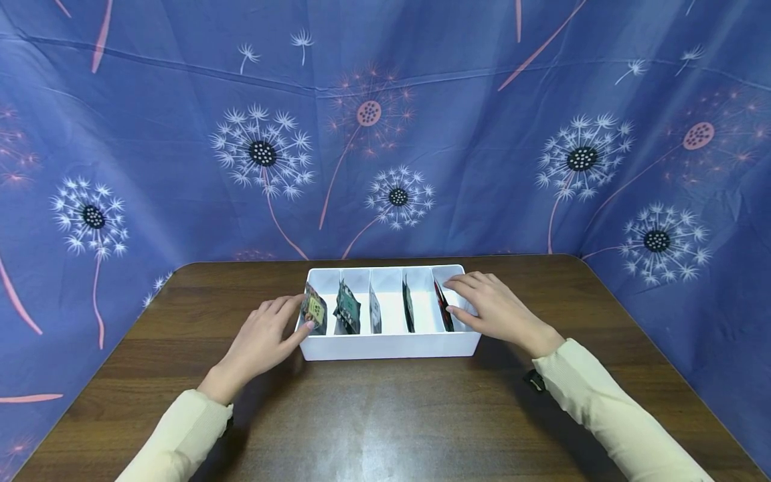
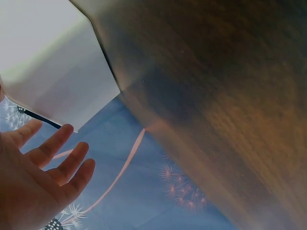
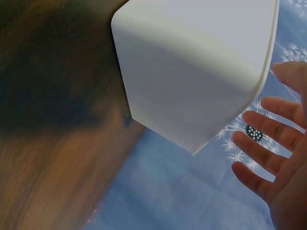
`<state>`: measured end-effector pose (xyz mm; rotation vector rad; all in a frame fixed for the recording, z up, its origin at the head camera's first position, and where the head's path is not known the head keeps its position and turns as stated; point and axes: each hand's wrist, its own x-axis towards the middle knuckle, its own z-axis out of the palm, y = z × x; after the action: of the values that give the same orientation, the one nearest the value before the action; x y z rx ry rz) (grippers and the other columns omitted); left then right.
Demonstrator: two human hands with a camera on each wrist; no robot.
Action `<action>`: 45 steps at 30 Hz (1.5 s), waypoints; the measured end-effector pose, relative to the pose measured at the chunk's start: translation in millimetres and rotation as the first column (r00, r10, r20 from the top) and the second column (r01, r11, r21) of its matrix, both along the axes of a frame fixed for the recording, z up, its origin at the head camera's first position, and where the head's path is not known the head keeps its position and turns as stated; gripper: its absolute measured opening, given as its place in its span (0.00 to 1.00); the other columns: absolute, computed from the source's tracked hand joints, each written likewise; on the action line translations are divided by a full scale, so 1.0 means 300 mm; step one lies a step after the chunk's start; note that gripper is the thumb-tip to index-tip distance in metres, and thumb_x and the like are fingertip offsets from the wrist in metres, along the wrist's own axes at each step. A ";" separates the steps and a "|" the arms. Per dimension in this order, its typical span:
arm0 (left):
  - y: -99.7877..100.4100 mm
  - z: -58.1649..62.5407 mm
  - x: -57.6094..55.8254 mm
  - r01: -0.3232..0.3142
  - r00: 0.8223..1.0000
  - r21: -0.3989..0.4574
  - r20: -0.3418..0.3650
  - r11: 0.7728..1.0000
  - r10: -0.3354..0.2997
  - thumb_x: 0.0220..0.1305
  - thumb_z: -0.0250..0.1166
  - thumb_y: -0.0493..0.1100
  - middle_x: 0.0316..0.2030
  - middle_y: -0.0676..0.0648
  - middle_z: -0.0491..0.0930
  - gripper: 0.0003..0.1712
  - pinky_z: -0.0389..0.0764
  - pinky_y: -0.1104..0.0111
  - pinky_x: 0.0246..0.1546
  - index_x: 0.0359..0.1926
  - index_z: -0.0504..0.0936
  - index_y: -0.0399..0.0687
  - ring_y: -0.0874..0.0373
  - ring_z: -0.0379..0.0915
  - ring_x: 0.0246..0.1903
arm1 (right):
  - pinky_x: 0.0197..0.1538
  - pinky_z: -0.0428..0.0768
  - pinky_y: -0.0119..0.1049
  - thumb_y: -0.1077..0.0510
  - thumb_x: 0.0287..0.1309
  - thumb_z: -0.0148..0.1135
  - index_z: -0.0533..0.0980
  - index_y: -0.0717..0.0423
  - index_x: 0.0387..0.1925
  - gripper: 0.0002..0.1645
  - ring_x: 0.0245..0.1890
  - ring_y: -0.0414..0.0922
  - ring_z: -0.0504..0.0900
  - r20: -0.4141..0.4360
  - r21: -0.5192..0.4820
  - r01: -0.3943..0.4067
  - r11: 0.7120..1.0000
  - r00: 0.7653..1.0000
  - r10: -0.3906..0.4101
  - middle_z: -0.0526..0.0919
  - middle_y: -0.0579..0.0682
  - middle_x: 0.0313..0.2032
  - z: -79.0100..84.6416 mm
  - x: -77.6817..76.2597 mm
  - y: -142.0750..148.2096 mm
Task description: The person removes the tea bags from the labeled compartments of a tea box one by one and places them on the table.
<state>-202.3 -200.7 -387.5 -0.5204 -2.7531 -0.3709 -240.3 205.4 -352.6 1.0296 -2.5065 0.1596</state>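
A white tray point(image 1: 391, 347) with several compartments in a row stands on the table. In its leftmost compartment leans a packet with a yellow-green label point(image 1: 314, 308). My left hand point(image 1: 259, 338) reaches over the tray's left end, thumb tip overlapping that packet, fingers spread in the left wrist view. At the other end, my right hand point(image 1: 496, 308) has its fingertips over the rightmost compartment, close to a dark packet with red point(image 1: 444, 306). In the right wrist view its fingers are spread beside the tray wall point(image 3: 187, 81).
Between the end packets stand a dark green packet point(image 1: 347, 309), a pale grey packet point(image 1: 375, 312) and a thin green packet point(image 1: 408, 306), one per compartment. Beneath is a brown wooden table point(image 1: 385, 415). Behind it hangs a blue cloth point(image 1: 470, 201) printed with dandelions.
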 end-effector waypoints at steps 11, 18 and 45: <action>0.001 -0.005 -0.013 0.023 1.000 0.009 -0.003 1.000 -0.023 0.62 0.51 0.64 0.56 0.45 0.72 0.34 0.67 0.47 0.50 0.63 0.66 0.52 0.43 0.66 0.55 | 0.48 0.73 0.46 0.50 0.54 0.60 0.76 0.55 0.51 0.23 0.48 0.49 0.76 0.010 0.025 -0.045 0.999 0.999 0.045 0.79 0.50 0.48 -0.013 -0.011 -0.009; -0.002 -0.003 -0.019 0.031 0.999 0.015 0.006 0.999 -0.032 0.62 0.51 0.64 0.57 0.46 0.71 0.34 0.67 0.48 0.50 0.63 0.65 0.52 0.45 0.66 0.56 | 0.45 0.73 0.45 0.52 0.53 0.61 0.76 0.53 0.49 0.21 0.47 0.48 0.76 0.017 0.030 -0.071 0.997 0.997 0.071 0.80 0.49 0.47 -0.019 -0.020 -0.006; -0.002 -0.010 -0.023 0.001 0.999 0.058 0.047 0.998 -0.004 0.61 0.51 0.64 0.59 0.46 0.68 0.36 0.66 0.48 0.52 0.64 0.63 0.50 0.46 0.64 0.58 | 0.48 0.73 0.45 0.60 0.43 0.68 0.77 0.52 0.45 0.22 0.47 0.46 0.78 0.098 0.054 -0.067 0.996 0.993 0.062 0.81 0.47 0.44 -0.017 -0.044 0.008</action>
<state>-209.3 -201.3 -390.4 -0.5061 -2.7776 -0.4677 -253.5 207.8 -357.8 1.1521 -2.5790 0.1612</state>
